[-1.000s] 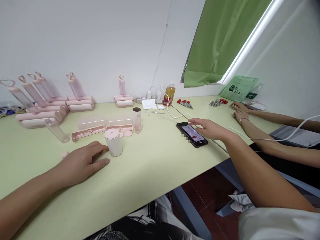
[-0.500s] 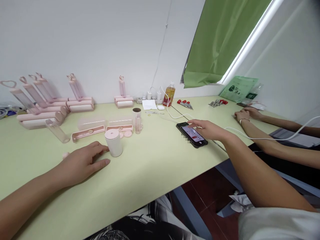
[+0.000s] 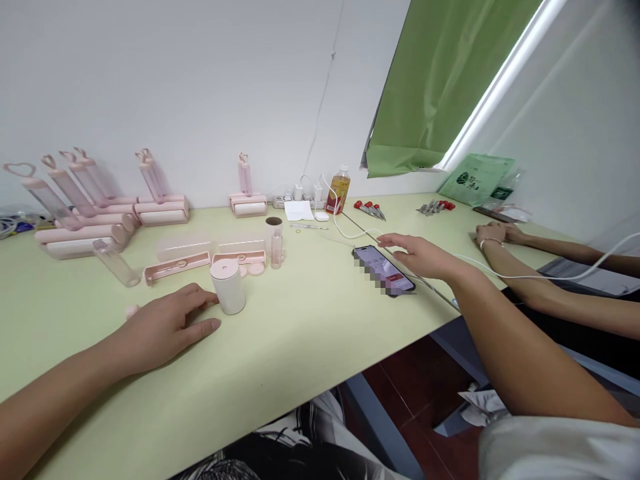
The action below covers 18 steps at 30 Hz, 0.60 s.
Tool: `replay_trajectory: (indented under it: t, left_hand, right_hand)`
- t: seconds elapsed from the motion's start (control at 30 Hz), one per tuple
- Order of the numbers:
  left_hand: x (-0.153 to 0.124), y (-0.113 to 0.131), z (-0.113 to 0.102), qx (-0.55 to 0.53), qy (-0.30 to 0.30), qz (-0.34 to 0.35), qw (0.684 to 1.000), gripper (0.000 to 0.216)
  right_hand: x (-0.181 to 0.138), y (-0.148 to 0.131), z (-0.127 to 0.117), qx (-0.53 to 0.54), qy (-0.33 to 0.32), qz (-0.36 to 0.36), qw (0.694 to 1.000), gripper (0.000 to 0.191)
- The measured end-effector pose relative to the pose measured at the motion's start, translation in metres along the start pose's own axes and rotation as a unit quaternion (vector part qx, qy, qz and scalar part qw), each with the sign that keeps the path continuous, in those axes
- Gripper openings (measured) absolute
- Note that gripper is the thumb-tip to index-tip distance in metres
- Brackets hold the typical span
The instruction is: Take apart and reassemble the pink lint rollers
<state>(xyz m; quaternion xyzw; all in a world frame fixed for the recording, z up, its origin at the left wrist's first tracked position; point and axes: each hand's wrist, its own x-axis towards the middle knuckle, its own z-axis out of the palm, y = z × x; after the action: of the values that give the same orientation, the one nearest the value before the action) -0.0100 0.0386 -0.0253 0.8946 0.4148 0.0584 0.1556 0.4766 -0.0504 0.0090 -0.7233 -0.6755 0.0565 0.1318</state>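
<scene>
My left hand (image 3: 173, 320) rests on the pale green table (image 3: 280, 373), fingers apart, beside an upright white roll with a pink end cap (image 3: 229, 288). Whether its fingertips touch the roll I cannot tell. A small pink piece shows partly behind that hand. My right hand (image 3: 417, 255) hovers above the right edge of a smartphone (image 3: 385, 267), fingers stretched out and holding nothing. The phone lies flat with its screen lit. Behind the roll are pink open trays (image 3: 177, 267), round pink discs (image 3: 256, 269), a cardboard-cored roll (image 3: 273, 227) and a clear pink tube handle (image 3: 277, 249).
Assembled pink lint rollers (image 3: 85, 230) stand along the wall at left. A drink bottle (image 3: 339, 190), chargers (image 3: 299, 193) and red-handled screwdrivers (image 3: 370, 209) are at the back. A white cable (image 3: 530, 276) crosses the right side. Another person's hands (image 3: 493, 233) rest at far right.
My right hand has lifted off the phone screen and shifted slightly right. The screen now shows a different, plainer page with large digits. My left hand has stayed put.
</scene>
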Motion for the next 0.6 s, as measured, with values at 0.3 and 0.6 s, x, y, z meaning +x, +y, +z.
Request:
replay_trajectory:
  t: [0.3, 0.6]
  left_hand:
    - [0.0, 0.002, 0.0, -0.004, -0.006, -0.009, 1.0, 0.044]
    - [-0.002, 0.0, 0.004, -0.012, 0.002, 0.006, 1.0, 0.04]
  right_hand:
    - [-0.008, -0.036, 0.002, -0.001, 0.034, -0.046, 0.998, 0.044]
    - [0.004, -0.185, 0.037, 0.163, 0.072, -0.285, 0.942, 0.052]
